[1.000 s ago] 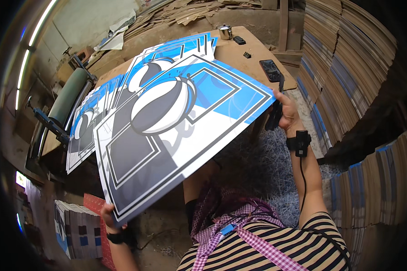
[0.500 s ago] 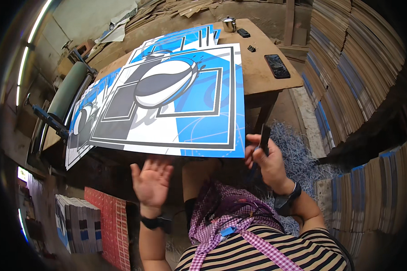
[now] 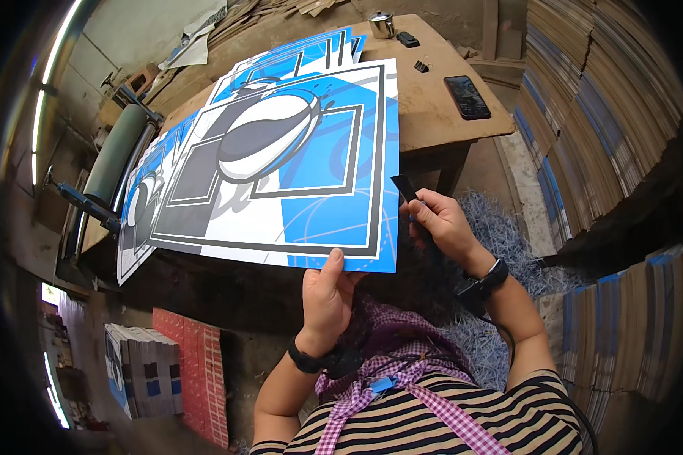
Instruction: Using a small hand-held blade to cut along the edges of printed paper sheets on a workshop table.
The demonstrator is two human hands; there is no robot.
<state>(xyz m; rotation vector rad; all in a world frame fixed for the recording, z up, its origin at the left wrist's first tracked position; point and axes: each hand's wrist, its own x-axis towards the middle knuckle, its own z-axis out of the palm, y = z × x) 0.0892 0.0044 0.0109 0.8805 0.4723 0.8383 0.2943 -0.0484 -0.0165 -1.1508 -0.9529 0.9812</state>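
Observation:
A large printed board (image 3: 334, 174) in blue, white and dark grey, with a ball design, lies on top of similar boards on the table. My left hand (image 3: 328, 299) grips its near edge, thumb on the printed face and fingers underneath. Just off the board's right edge, my right hand (image 3: 444, 226) is closed around a flat black blade-like tool (image 3: 404, 186). The tool's wide end points up and left toward the board; its exact kind is unclear. My right fingertips are partly hidden.
On the wooden table (image 3: 451, 61) are a phone (image 3: 467, 97), a binder clip (image 3: 422, 67), a small black object (image 3: 407, 39) and a metal pot (image 3: 382, 25). A green roller machine (image 3: 118, 152) stands left. Board stacks (image 3: 622, 98) line the right, above paper shreds (image 3: 489, 208).
My left hand has moved up and right, from open below the board to gripping its near edge. My right hand has risen slightly, and the black tool now tilts toward the board.

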